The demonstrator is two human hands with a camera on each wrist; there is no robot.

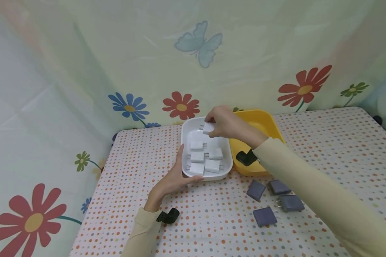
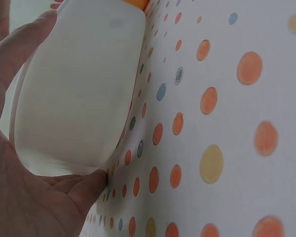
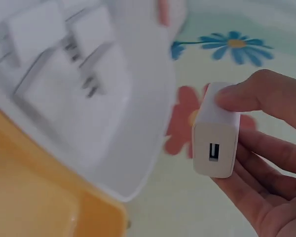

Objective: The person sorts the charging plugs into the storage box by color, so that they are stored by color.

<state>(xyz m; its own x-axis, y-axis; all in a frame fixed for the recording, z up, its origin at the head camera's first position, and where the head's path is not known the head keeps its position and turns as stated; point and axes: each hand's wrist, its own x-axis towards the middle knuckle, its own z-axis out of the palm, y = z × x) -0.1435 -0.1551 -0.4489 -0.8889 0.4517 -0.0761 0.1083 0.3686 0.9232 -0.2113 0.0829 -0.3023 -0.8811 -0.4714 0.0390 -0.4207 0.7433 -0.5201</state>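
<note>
My right hand (image 1: 225, 123) pinches a white USB charger (image 3: 214, 133) between thumb and fingers, above the far part of the white plastic bin (image 1: 226, 167). The charger's prongs point left in the head view, and its USB port faces the right wrist camera. Inside the bin, several white chargers (image 1: 197, 157) lie flat in the near half. Around the bin's near left corner, my left hand (image 1: 173, 178) holds it, the thumb along the near side and the fingers along the left side. In the left wrist view, the bin's outer wall (image 2: 79, 89) sits between thumb and fingers.
A yellow bin (image 1: 255, 173) stands against the white bin's right side, partly hidden by my right arm. Several dark purple-grey chargers (image 1: 265, 216) lie on the dotted tablecloth (image 1: 212, 228) in front of it. A flowered curtain (image 1: 251, 71) hangs behind the table.
</note>
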